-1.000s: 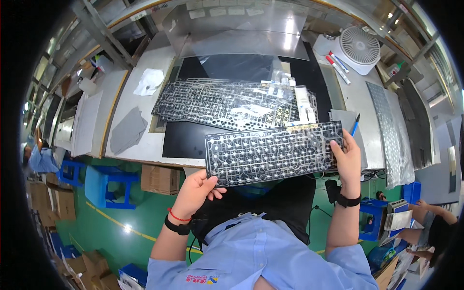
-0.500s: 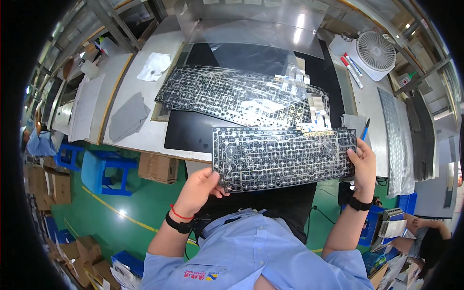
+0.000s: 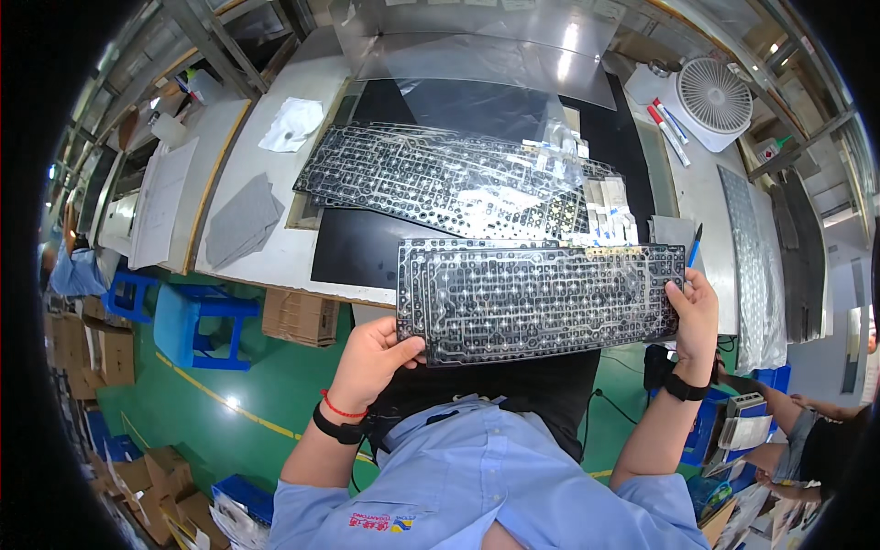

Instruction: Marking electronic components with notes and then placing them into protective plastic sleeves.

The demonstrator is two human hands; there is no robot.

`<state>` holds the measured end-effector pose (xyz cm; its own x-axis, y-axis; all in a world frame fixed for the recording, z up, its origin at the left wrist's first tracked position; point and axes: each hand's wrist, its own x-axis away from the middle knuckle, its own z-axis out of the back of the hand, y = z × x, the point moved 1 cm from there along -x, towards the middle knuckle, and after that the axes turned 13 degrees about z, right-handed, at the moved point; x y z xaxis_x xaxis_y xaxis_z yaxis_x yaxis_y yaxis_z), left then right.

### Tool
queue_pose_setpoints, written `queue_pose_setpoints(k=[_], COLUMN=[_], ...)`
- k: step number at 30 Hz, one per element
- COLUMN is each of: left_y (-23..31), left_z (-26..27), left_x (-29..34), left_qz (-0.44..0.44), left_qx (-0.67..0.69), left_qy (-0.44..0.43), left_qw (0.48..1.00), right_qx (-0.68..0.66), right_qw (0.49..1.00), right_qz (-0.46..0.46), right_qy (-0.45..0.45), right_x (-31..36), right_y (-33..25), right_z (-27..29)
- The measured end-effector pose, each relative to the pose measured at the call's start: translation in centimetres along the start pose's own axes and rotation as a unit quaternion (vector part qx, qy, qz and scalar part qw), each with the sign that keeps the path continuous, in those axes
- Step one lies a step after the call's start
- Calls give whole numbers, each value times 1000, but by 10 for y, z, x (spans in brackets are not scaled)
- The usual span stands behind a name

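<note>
Between my hands I hold a stack of keyboard membrane sheets (image 3: 541,307), dark with rows of round key spots and pale traces. My left hand (image 3: 380,353) pinches the stack's lower left corner, thumb on top. At the right edge my right hand (image 3: 695,302) is closed, its thumb on the top face and its fingers behind. The stack hangs in front of the bench edge, slightly fanned at its left side. Beyond it lies a loose pile of similar keyboard membranes (image 3: 394,174), with pale connector tails (image 3: 610,206) at its right end.
A black mat (image 3: 357,257) covers the middle of the bench. Grey sheets (image 3: 243,225) and a crumpled white cloth (image 3: 293,124) lie left. A white fan (image 3: 713,99), markers (image 3: 669,128) and a blue pen (image 3: 695,246) are right. A blue stool (image 3: 206,325) stands left.
The held stack has spread slightly wider, and its left edges are more fanned. My left thumb lies farther onto the stack; my right hand has shifted slightly right. A person at far right has moved.
</note>
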<state>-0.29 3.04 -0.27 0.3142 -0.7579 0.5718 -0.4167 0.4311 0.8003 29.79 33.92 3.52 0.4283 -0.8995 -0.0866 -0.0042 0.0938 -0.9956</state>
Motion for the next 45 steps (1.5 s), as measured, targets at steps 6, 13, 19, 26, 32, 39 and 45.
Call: queue_pose_setpoints(k=[6,13,19,26,32,39,45], left_y=[4,-3,-3,17,48,85,129], left_z=[-3,-3,-5,3,5,6,-26], left_x=[3,2,6,4,-7,-11,-44], left_qz=[33,-6,-49,-248,-357,-252,-292], left_qx=[33,10,18,-72,-191,-97,-363], left_qy=[-16,-1,18,113,173,36,73], left_qw=[999,1000,998,960,898,962,882], right_qx=[-6,-29,-56,-95,-69,17,-74], right_qw=[1000,999,996,965,977,977,965], right_qz=[7,9,57,245,193,209,198], right_qy=[-10,-20,-35,1,-59,-33,157], right_x=[0,2,10,18,28,47,73], right_y=[2,4,-8,-20,4,7,-1], right_z=[1,5,-12,-36,-61,-38,24])
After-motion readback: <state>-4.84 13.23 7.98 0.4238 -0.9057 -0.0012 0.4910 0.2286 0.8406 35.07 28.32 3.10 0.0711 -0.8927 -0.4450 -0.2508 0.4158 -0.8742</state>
